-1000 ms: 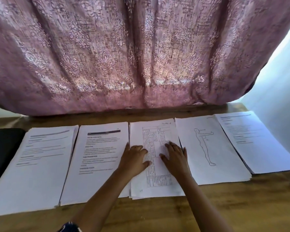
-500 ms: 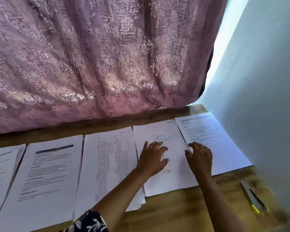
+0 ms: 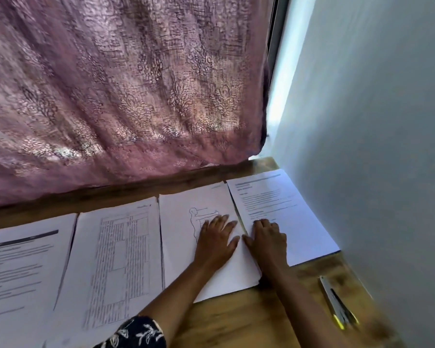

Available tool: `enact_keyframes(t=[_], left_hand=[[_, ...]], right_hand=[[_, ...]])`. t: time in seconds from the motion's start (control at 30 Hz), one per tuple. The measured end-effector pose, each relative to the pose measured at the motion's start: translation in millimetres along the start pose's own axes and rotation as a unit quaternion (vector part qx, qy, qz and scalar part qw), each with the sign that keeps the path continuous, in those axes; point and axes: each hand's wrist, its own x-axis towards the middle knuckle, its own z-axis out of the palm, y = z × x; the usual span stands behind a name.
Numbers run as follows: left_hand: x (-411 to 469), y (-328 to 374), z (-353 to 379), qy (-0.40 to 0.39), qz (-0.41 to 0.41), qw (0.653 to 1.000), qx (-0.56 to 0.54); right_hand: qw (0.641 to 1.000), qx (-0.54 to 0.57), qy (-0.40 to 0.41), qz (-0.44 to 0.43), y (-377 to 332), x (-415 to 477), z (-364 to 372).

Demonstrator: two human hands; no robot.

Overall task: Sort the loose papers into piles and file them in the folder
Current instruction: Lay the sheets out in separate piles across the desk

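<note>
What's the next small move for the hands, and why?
Probably nudge the two piles apart and square them: the left hand lies flat on the figure-drawing pile, the right hand flat on the text pile beside their shared seam, where the edges seem to touch.

**Head camera, close over the table**

One wide-angle view from the person's head looks forward and down. It is near enough that both forearms enter from the bottom edge and the fingers sit just right of centre. Beyond the fingers the curtain fills the upper frame; right of them the wall closes in. Left of them the paper piles run off the edge.
</note>
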Motion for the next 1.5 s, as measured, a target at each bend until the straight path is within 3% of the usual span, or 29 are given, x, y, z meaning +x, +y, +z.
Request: enact_keyframes(t=[0.33, 0.53, 0.77, 0.9, 0.97, 1.03, 1.1, 1.17, 1.27, 1.4, 1.5], left_hand=[[-2.5, -5.3, 12.4, 0.034, -0.019, 0.999, -0.016], [-1.7, -8.3, 14.0, 0.024, -0.009, 1.0, -0.016], [-1.4, -7.0, 11.8, 0.022, -0.009, 0.999, -0.028], [5.1, -4.7, 5.5, 0.001, -0.028, 0.999, -0.045], [12.8, 1.7, -4.0, 0.002, -0.052, 0.993, -0.108], [16.6, 17.3, -23.9, -0.001, -0.089, 0.963, -0.255], [18.8, 34.6, -45.2, -0.04, -0.142, 0.886, -0.439], [19.0, 42.0, -55.8, -0.047, -0.178, 0.825, -0.533], [9.5, 26.1, -68.1, 0.015, -0.214, 0.822, -0.528], [-24.9, -23.4, -93.8, 0.073, -0.245, 0.811, -0.526], [-65.6, -72.4, -126.4, 0.102, -0.25, 0.803, -0.531]], right_hand=[[1.0, -0.025, -0.001, 0.009, -13.4, 1.3, -6.3], [0.999, 0.009, 0.014, -0.035, -8.1, 7.4, -11.5], [0.999, 0.029, 0.0, 0.018, 12.7, 18.1, -19.3], [0.987, 0.137, -0.016, 0.083, 26.2, 23.0, -33.5], [0.977, 0.193, -0.013, 0.089, 30.9, 21.5, -43.0], [0.962, 0.266, 0.01, 0.066, 26.1, 12.9, -53.2], [0.943, 0.331, 0.006, 0.019, 11.8, 1.5, -62.4], [0.94, 0.334, -0.057, -0.043, -5.1, -10.2, -66.9], [0.936, 0.322, -0.102, -0.097, -23.2, -18.1, -61.3], [0.925, 0.378, 0.041, -0.002, -37.1, -15.7, -51.8], [0.9, 0.428, -0.02, 0.074, -64.1, -12.6, -48.9]])
